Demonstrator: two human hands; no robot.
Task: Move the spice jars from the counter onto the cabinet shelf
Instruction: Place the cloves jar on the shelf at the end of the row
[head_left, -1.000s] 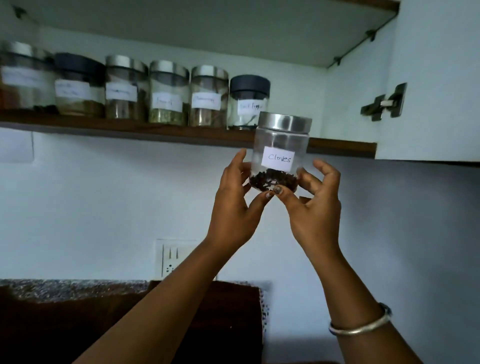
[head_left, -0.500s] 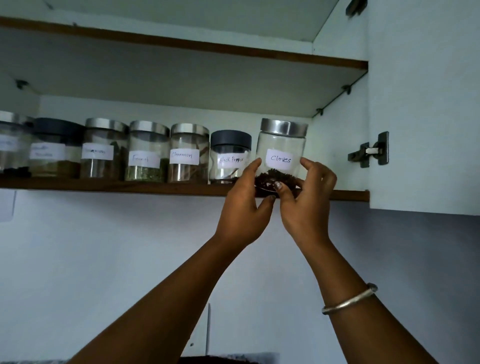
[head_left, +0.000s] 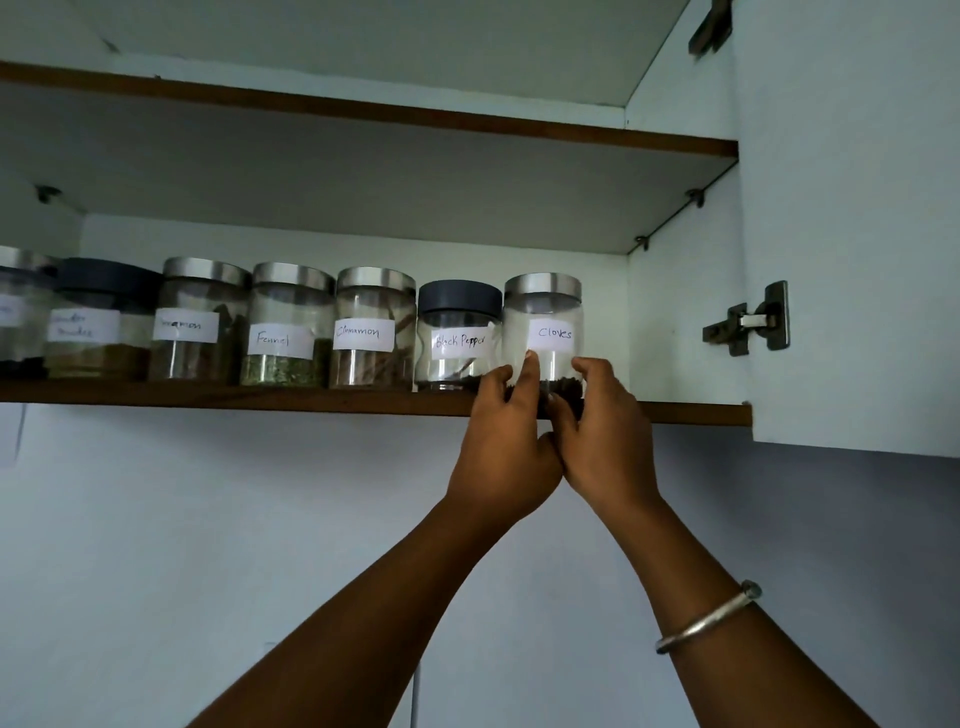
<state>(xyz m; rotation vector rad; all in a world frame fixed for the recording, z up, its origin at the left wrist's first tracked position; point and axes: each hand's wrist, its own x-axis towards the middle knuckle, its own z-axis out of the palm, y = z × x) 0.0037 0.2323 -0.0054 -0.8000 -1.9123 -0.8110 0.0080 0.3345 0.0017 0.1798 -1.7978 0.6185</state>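
- Item in hand: the Cloves jar, steel lid on, upright at the right end of the row on the lower cabinet shelf, label facing out.
- Left hand: fingers are curled about the jar's lower left, with one finger laid up the front glass to just under the label.
- Right hand: it grips the lower right of the jar, fingers wrapped round its side. Both hands have hold of this jar and nothing else.
- Seating: the hands hide the jar's base, so it cannot be told whether it sits fully on the board.
- Clearance: the jar stands just beside the Black Pepper jar, possibly touching. The cabinet side wall is well apart.
- Recommended: press the base flat, slide it back level with the row, then open the fingers outward and downward.
- Risk: the left fingers lie between the two jars, and a careless withdrawal could drag either one toward the edge.
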